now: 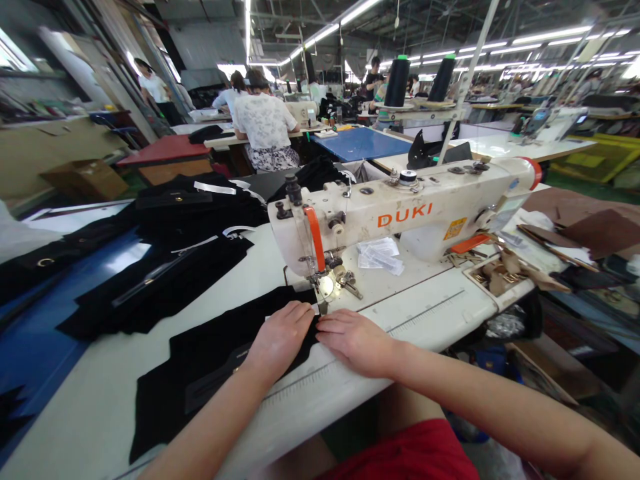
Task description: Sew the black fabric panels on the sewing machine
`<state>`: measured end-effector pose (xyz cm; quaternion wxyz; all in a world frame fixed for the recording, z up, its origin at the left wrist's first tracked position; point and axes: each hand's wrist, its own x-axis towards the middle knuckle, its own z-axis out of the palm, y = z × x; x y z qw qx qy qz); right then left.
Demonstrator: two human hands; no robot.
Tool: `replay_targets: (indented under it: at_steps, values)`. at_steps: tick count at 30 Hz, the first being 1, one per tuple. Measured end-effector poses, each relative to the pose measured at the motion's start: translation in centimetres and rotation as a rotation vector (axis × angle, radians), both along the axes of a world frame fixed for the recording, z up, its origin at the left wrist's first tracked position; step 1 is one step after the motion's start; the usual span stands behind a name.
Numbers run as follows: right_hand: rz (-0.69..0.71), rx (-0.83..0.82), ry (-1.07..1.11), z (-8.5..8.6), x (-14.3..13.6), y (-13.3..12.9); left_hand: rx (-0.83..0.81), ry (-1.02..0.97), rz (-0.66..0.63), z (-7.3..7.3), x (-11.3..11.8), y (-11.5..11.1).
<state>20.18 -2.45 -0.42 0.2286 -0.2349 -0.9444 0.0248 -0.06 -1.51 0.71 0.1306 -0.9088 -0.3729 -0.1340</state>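
A black fabric piece (210, 340) lies on the white sewing table, its right end at the needle area of a white sewing machine (350, 220). My left hand (283, 337) is closed on this fabric just left of the needle, fingers together and bent. A small bit of white material shows at its fingertips. My right hand (353, 339) pinches the fabric's near right edge, its fingertips close to the left hand's. A lit spot (327, 287) glows beside the presser foot. The fingertips' undersides are hidden.
Black fabric pieces with zippers (175, 267) are piled at left. White labels (380, 255) lie on the machine bed. A tray (500, 277) of metal fittings sits at right. Black thread cones (397, 81) stand behind. A person in a patterned white shirt (263, 120) sits ahead.
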Motion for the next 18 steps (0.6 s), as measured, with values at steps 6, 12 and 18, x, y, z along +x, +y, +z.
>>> replay_targets:
  at_steps: [6, 12, 18]
  values:
    - [0.011, -0.007, 0.008, -0.1, 0.0, 0.0, -0.009, -0.012, 0.001, -0.2, -0.1, 0.0]
    - [-0.066, -0.046, 0.011, 0.5, -0.1, 1.3, 0.006, -0.001, 0.006, -0.5, -0.1, 0.1]
    - [-0.169, -0.038, -0.087, 0.8, -0.6, 3.0, 0.026, -0.056, 0.049, -1.0, -0.2, -0.9]
